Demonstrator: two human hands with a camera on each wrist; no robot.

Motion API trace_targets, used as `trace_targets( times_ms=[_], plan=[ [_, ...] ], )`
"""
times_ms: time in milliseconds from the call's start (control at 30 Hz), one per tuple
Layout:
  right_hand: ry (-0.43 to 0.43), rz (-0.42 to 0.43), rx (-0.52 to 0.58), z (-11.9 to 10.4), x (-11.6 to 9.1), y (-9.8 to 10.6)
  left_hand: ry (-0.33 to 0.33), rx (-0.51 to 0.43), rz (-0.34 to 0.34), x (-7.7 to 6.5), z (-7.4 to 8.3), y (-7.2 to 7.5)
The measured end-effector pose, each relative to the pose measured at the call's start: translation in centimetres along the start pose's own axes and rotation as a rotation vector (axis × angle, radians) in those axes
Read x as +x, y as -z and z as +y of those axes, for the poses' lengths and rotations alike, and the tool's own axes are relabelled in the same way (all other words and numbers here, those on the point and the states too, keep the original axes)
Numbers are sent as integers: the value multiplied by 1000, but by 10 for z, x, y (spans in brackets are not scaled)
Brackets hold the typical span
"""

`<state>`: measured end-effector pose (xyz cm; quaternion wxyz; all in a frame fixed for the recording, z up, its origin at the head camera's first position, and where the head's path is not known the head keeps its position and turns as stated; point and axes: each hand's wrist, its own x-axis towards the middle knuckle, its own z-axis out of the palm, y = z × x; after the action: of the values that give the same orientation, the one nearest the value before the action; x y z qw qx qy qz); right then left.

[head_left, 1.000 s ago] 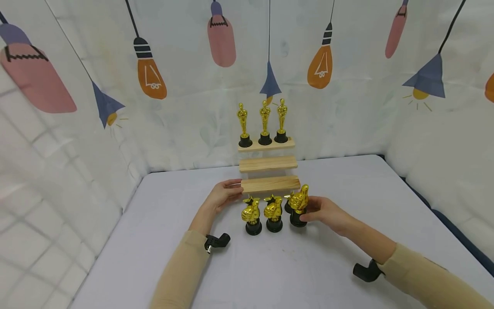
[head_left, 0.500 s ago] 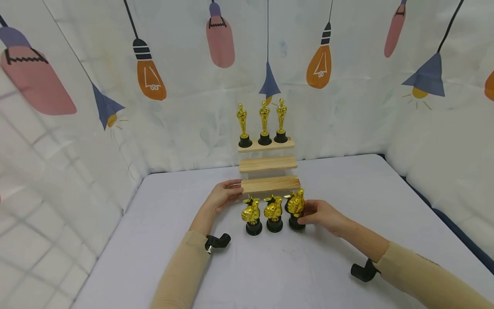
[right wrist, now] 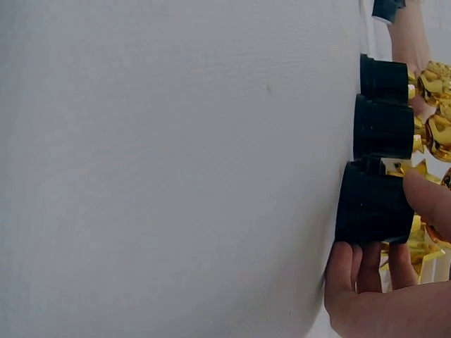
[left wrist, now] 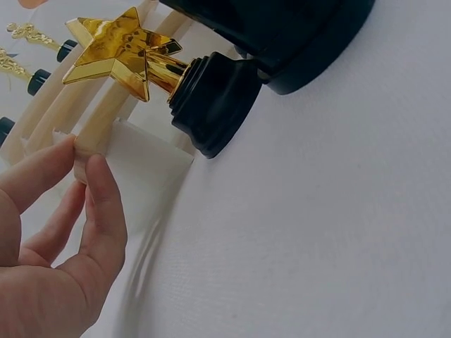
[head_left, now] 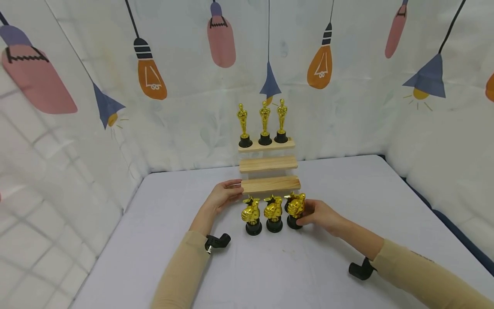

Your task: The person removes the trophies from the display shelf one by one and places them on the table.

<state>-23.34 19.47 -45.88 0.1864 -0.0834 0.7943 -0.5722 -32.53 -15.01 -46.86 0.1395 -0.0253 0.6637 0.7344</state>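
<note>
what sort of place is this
Probably a makeshift filming booth: a white-covered table backed and flanked by lamp-print sheets, with black wrist cameras on the person working there.

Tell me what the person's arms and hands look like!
The left sleeve and right sleeve are long and beige. The left hand and right hand wear no gloves. Two black, bent gadgets are worn too: the left wrist camera and the right wrist camera.

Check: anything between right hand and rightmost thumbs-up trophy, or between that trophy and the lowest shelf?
Nothing visible between the first two: the right hand grips the rightmost thumbs-up trophy. Between that trophy and the lowest shelf stands a star trophy, partly hidden.
</note>
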Motion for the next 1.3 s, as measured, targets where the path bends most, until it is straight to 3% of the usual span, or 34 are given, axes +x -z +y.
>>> trace_targets(
  times_ms=[533, 900, 1300],
  plan=[
    [-12, 35, -27, 4, -6, 2, -10, 4, 0, 1, -2, 0],
    [67, 20, -43, 1, -17, 20, 0, 3, 5, 2, -3, 1],
    [21, 66, -9, -15, -19, 43, 0, 1, 0, 4, -3, 1]
  ],
)
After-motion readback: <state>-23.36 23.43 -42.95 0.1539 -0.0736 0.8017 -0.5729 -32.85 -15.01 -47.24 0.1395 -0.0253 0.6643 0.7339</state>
